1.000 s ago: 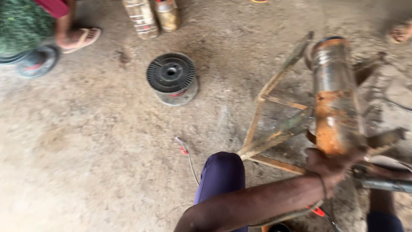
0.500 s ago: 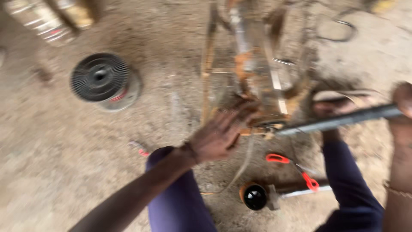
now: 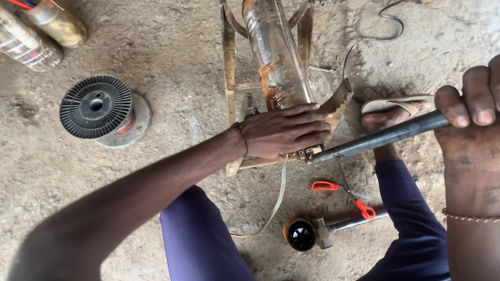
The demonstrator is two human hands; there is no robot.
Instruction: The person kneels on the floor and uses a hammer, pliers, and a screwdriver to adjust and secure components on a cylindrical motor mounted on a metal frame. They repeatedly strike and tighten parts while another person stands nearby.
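Note:
A rusty metal cylinder (image 3: pixel 273 57) lies clamped in a rusty angle-iron frame (image 3: pixel 228 67) on the concrete floor. My left hand (image 3: pixel 284 130) rests flat over the near end of the cylinder, fingers pointing right. My right hand (image 3: pixel 471 112) grips the far end of a long dark metal bar (image 3: pixel 380 138), which runs down-left to the fitting at the cylinder's near end. My legs in blue trousers (image 3: pixel 200 234) straddle the work, and a sandalled foot (image 3: pixel 390 112) sits under the bar.
A black spool of red wire (image 3: pixel 99 109) stands at left. Two more cylinders (image 3: pixel 36 34) lie top left. Red-handled scissors (image 3: pixel 346 195), a hammer-like tool (image 3: pixel 312 232) and a flat strap (image 3: pixel 276 200) lie between my legs. A black cable (image 3: pixel 370 39) curls top right.
The view has swung and closed in over the cylinder's near end. My left hand settled flat on it, and my right hand kept its grip on the bar, now at right.

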